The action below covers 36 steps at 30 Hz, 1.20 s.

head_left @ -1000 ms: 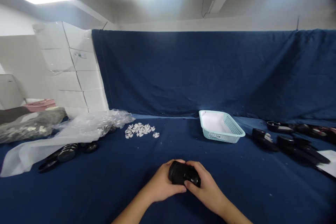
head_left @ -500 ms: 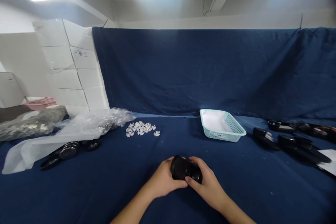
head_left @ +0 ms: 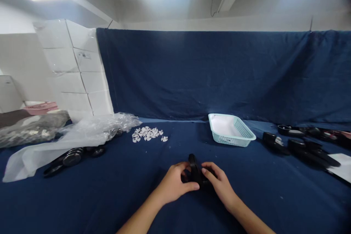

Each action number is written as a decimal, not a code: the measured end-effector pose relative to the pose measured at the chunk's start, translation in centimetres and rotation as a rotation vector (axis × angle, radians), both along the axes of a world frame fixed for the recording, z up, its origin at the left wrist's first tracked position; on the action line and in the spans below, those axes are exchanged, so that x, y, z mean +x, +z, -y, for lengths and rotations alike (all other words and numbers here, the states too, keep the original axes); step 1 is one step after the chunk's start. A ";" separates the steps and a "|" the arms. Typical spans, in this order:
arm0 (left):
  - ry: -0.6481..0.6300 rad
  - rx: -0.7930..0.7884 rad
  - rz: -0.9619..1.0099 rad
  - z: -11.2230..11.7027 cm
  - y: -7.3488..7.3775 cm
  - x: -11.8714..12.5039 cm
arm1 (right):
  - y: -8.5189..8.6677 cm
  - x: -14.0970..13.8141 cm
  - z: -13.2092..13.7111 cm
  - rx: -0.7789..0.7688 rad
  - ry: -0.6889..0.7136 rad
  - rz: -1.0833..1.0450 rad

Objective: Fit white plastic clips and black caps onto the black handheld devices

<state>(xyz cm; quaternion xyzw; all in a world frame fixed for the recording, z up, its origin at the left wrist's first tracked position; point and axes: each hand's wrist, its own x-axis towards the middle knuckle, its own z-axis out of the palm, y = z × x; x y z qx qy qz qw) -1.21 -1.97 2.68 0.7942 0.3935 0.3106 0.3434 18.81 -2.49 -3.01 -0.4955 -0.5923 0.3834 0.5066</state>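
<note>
Both hands are together over the dark blue cloth, at the lower middle of the head view. Between them is a black plastic part [head_left: 195,170] with a rounded, upright edge; its exact kind I cannot make out. My left hand [head_left: 178,182] is closed on its left side, thumb in front and fingers behind. My right hand [head_left: 219,183] grips the darker right end, its fingertips against the part. Much of that end is hidden by the fingers and shadow. Farther off lies a pile of small white plastic pieces [head_left: 147,133], with one piece [head_left: 164,139] apart from it.
A light teal basket [head_left: 234,141] with a white lining stands beyond my right hand. Several black parts [head_left: 308,152] and a white sheet [head_left: 341,168] lie at the right. At left are clear plastic wrap [head_left: 82,131], black round parts [head_left: 72,158] and stacked white boxes [head_left: 82,80].
The black part has turned from lying sideways to standing more edge-on between the hands. My right hand has shifted slightly right, its thumb now higher on the part.
</note>
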 end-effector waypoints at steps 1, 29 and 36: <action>0.009 0.012 -0.008 0.0 0.1 0.0 | 0.0 0.0 0.0 -0.008 0.012 0.002; 0.074 0.142 -0.107 -0.3 -2.8 2.2 | 0.5 -0.6 -0.5 -0.010 -0.233 -0.136; 0.133 0.123 -0.092 -0.4 -3.4 3.2 | 0.0 -0.8 -0.9 -0.037 -0.423 -0.187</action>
